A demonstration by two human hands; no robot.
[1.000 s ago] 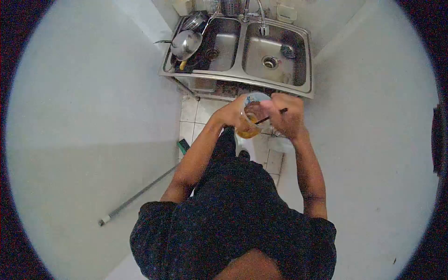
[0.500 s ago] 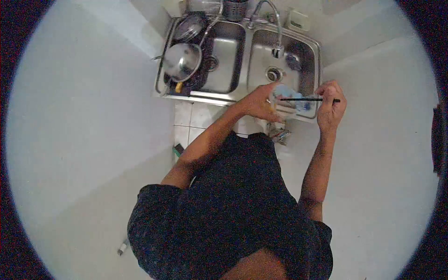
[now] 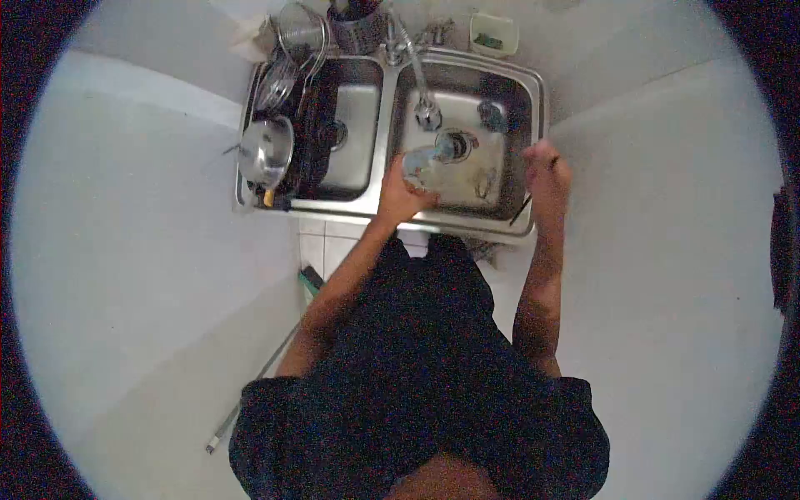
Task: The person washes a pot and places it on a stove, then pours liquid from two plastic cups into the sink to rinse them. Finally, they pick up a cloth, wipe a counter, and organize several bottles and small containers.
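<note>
Tilted over the right sink basin (image 3: 454,185), a clear plastic cup (image 3: 419,169) is held in my left hand (image 3: 402,197), whose fingers wrap round its side. The cup's mouth points toward the drain (image 3: 455,146). Above the basin's right rim, my right hand (image 3: 548,172) is closed on a thin dark stick (image 3: 521,210), which points down and to the left. A curved metal faucet (image 3: 427,112) hangs just behind the cup. What remains inside the cup is too blurred to make out.
In the left basin (image 3: 354,171) a metal ladle or bowl (image 3: 267,152) rests near dark cookware. A utensil holder (image 3: 356,29) and a pale soap dish (image 3: 493,35) stand behind the sink. A long pole (image 3: 250,387) leans at lower left.
The cup has moved from in front of the body to over the right basin and tipped forward. The stick has come out of the cup with my right hand, which moved right.
</note>
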